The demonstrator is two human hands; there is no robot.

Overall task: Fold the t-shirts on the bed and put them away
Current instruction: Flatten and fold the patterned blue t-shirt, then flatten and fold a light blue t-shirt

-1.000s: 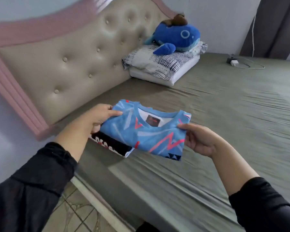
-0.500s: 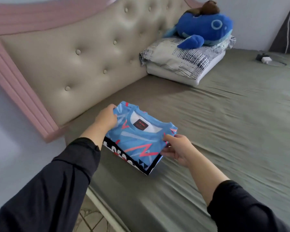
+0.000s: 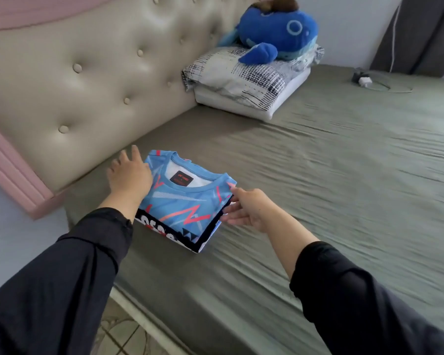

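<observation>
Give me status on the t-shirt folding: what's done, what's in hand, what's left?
Done: the blue t-shirt lies folded, collar up, on the bed, apparently on top of another folded piece with a black edge. In hand: the left hand is open at its left side, the right hand touches its right edge with loose fingers. Left: putting the stack away; no unfolded shirts are in view.

Blue whale plush atop patterned pillow, tufted beige headboard, white charger, grey curtain
</observation>
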